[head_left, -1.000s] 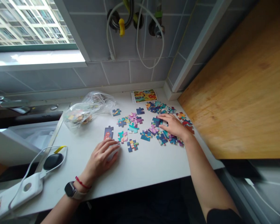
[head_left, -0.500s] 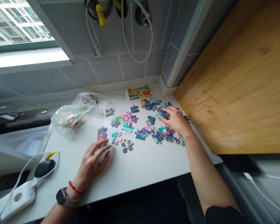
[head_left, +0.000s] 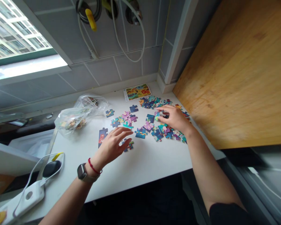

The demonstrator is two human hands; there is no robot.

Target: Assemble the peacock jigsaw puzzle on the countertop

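My right hand pinches a small blue-green puzzle piece between thumb and fingers, at the left edge of the loose pile. My left hand is over the table with fingers spread and nothing in them. It partly covers a puzzle piece with yellow and green. Just left of it lies a joined dark blue strip with a red figure. Beyond the fingers is a cluster of pink and teal pieces. Between my hands lie a blue piece with an orange pattern and a pink-faced piece.
A picture card lies at the back by the wall. Clear plastic bags with more pieces stand at the left. A white power strip with a cable and a black round object occupy the near left. A wooden panel borders the right.
My left hand has moved right and away from me, off the dark blue strip and over other pieces. My right hand has shifted slightly left with its piece. The view has tilted a little.
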